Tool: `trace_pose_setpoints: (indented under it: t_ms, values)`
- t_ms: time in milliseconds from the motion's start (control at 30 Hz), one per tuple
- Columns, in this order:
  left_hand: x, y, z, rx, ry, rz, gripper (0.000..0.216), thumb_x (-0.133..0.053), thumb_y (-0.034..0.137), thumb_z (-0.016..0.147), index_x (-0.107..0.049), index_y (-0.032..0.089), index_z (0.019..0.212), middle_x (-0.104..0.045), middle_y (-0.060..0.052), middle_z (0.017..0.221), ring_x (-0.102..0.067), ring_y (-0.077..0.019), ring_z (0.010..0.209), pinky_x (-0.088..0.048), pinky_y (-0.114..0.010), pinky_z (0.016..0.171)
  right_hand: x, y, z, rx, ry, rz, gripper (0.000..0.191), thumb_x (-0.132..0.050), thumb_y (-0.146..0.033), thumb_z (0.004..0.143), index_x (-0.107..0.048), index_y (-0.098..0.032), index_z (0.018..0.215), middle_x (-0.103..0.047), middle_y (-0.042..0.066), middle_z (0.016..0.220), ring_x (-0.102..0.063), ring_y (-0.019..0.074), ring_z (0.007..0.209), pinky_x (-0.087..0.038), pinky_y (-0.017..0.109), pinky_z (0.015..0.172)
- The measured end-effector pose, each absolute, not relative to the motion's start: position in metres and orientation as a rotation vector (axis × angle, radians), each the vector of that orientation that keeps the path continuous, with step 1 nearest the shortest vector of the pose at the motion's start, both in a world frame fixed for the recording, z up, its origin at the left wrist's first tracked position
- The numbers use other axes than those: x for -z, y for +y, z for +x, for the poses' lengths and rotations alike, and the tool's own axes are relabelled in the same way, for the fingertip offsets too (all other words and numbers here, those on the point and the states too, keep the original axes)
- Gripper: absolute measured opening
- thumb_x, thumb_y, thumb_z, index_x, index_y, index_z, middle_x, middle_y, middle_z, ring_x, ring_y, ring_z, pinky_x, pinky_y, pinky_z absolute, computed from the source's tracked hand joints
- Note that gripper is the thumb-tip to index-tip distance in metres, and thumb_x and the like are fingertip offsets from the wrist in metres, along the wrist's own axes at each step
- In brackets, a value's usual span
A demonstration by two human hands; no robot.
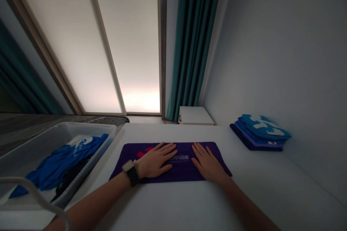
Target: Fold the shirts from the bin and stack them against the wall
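A purple piece of folded fabric [187, 173] with a red print and white lettering lies flat on the white table [168, 205] in front of me. My left hand [157, 159], with a watch at the wrist, rests palm down on its left half, fingers stretched out. On the right half my right hand [207, 161] also lies flat, fingers spread and pointing away from me. The white lettering shows between the two hands. Part of the red print is hidden beside my left hand.
To the left stands a translucent plastic bin [89, 124] holding crumpled blue fabric [62, 162] and a dark piece. A stack of folded blue fabric [260, 133] sits on the right by the wall. A pale cable [35, 191] curves across the lower left. Behind the table is a white cabinet [195, 115].
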State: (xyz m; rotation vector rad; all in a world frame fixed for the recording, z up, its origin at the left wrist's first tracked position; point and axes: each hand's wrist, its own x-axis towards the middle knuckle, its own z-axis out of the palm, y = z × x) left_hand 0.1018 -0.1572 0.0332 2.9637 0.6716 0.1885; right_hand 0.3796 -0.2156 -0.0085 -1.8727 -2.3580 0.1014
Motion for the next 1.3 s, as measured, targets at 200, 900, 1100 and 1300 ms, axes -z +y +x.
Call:
trace_pose_setpoints:
  t_ms: [200, 900, 1100, 1300]
  values:
    - [-0.032, -0.148, 0.090, -0.176, 0.581, 2.848, 0.061, -0.043, 0.043, 0.097, -0.019, 0.033, 0.152, -0.022, 0.000, 0.157, -0.023, -0.0210, 0.144, -0.014, -0.043, 0.120, 0.002, -0.207, 0.393, -0.123, -2.428, -1.787, 0.063, -0.015, -0.053, 0.099, -0.023, -0.019, 0.151, -0.021, 0.005, 0.157, -0.016, 0.0191, 0.145, -0.012, 0.044, 0.119]
    - [-0.023, -0.167, 0.098, -0.122, 0.908, 2.724, 0.057, -0.023, 0.049, 0.101, -0.018, 0.025, 0.153, -0.023, -0.004, 0.158, -0.020, -0.0195, 0.145, -0.014, -0.045, 0.119, -0.009, -0.189, 0.391, -0.086, -2.381, -1.824, 0.063, -0.017, -0.050, 0.098, -0.029, -0.016, 0.150, -0.027, 0.009, 0.156, -0.018, 0.0220, 0.145, -0.008, 0.045, 0.118]
    - [-0.037, -0.152, 0.091, -0.139, 0.528, 2.825, 0.055, -0.040, 0.045, 0.097, -0.028, 0.034, 0.149, -0.027, 0.001, 0.156, -0.024, -0.0206, 0.144, -0.010, -0.043, 0.120, 0.011, -0.206, 0.355, -0.144, -2.101, -2.159, 0.075, -0.015, -0.054, 0.096, -0.029, -0.001, 0.148, -0.025, 0.020, 0.154, -0.016, 0.0306, 0.145, -0.008, 0.049, 0.117]
    - [-0.025, -0.160, 0.089, -0.230, 0.615, 2.827, 0.055, -0.041, 0.044, 0.098, -0.026, 0.034, 0.150, -0.026, 0.002, 0.156, -0.026, -0.0206, 0.143, -0.016, -0.041, 0.120, 0.014, -0.190, 0.366, -0.142, -2.263, -2.022, 0.075, -0.006, -0.056, 0.097, -0.026, -0.006, 0.150, -0.021, 0.015, 0.156, -0.012, 0.0245, 0.146, -0.007, 0.047, 0.118]
